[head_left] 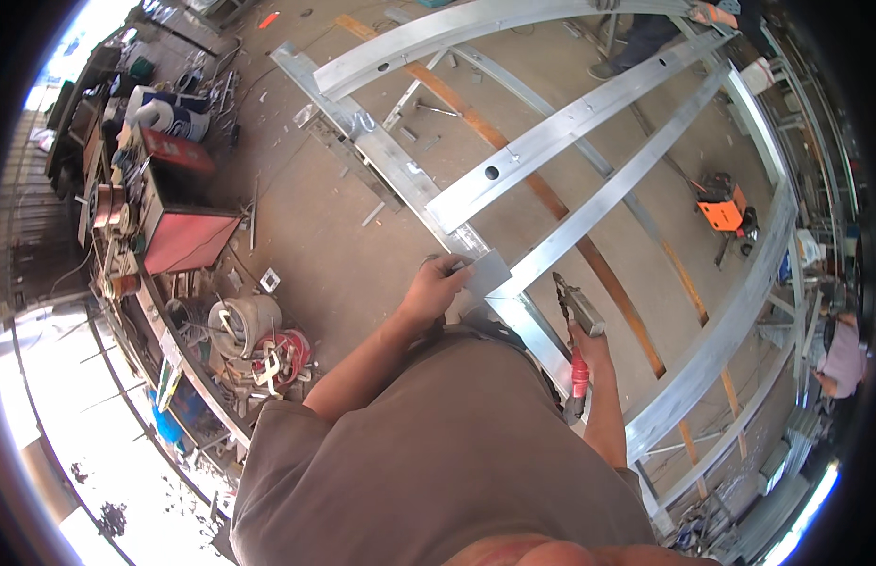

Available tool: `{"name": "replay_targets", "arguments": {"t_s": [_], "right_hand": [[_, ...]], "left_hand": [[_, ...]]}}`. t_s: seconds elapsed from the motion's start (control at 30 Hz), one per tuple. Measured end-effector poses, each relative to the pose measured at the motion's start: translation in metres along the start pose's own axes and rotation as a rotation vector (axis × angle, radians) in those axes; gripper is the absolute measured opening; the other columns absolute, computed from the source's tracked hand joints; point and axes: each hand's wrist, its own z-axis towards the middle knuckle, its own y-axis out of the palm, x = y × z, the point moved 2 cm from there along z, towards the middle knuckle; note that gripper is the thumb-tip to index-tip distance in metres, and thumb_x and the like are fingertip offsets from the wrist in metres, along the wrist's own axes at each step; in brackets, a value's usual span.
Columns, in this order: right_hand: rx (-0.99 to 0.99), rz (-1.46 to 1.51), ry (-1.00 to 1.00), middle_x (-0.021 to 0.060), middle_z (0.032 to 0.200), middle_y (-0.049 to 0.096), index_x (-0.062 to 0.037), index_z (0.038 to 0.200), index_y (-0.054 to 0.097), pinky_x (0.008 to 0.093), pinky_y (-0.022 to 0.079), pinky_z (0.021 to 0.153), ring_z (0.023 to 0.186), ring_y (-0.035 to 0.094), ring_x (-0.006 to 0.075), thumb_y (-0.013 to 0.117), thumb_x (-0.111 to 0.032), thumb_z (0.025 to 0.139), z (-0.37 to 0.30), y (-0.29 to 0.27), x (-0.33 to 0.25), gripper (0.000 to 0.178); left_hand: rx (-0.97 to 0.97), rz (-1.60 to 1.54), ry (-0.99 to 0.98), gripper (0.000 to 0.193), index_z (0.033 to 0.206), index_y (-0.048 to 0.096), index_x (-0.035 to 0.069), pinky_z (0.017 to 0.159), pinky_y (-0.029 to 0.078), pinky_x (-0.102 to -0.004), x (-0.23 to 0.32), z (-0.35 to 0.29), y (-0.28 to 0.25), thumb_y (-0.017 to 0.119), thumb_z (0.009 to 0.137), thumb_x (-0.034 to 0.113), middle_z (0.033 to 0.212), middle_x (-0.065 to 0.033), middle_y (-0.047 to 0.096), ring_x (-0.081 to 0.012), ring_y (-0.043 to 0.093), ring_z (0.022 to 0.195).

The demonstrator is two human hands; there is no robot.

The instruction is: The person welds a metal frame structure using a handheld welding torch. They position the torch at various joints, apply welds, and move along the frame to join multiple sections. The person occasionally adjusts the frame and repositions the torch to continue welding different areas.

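My left hand (433,288) is closed on a thin grey metal plate (489,272). The plate lies over the corner of a silver metal frame (528,325), where two of its bars meet. Low on the right, my right hand (590,345) is wrapped round a tool with a red grip (579,374) and a dark toothed front. A short grey metal block (583,313) shows at the same hand; whether it belongs to the tool I cannot tell. A silver crossbar (551,151) with a round dark hole runs beyond the plate.
A co-worker's orange-gloved hand (713,15) is at the frame's far right corner. An orange-and-black machine (723,203) stands on the floor between bars. Another person in pink (843,357) is at the right. Left are a red cabinet (188,241) and a white bucket (245,324).
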Motion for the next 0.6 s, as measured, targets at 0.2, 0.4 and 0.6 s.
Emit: {"name": "replay_targets", "arguments": {"t_s": [0.2, 0.4, 0.6], "right_hand": [[-0.059, -0.069, 0.007, 0.0066, 0.088, 0.069, 0.0026, 0.119, 0.069, 0.0323, 0.053, 0.067, 0.076, 0.066, 0.0152, 0.081, -0.038, 0.088, 0.012, -0.003, 0.011, 0.053], [-0.153, -0.021, -0.031, 0.0095, 0.099, 0.072, 0.0064, 0.125, 0.066, 0.0326, 0.055, 0.074, 0.086, 0.068, 0.017, 0.081, -0.038, 0.089, 0.018, -0.003, 0.019, 0.059], [-0.142, -0.019, -0.074, 0.014, 0.113, 0.072, 0.0085, 0.132, 0.062, 0.0326, 0.056, 0.078, 0.094, 0.07, 0.019, 0.081, -0.035, 0.089, 0.014, -0.005, 0.01, 0.064]], "left_hand": [[0.104, 0.0, 0.014, 0.026, 0.117, 0.069, 0.001, 0.066, 0.05, -0.026, 0.0, -0.01, 0.006, 0.07, 0.101, 0.022, 0.089, -0.0005, 0.067, -0.0084, 0.06, 0.074], [0.244, 0.031, -0.064, 0.019, 0.113, 0.07, 0.007, 0.066, 0.049, -0.0247, -0.008, -0.023, 0.007, 0.071, 0.099, 0.021, 0.088, 0.0014, 0.066, -0.0075, 0.059, 0.075], [0.31, -0.191, 0.027, 0.021, 0.112, 0.072, 0.009, 0.078, 0.047, -0.0264, -0.021, -0.025, -0.01, 0.073, 0.098, 0.025, 0.098, 0.0006, 0.07, -0.0092, 0.061, 0.087]]}}
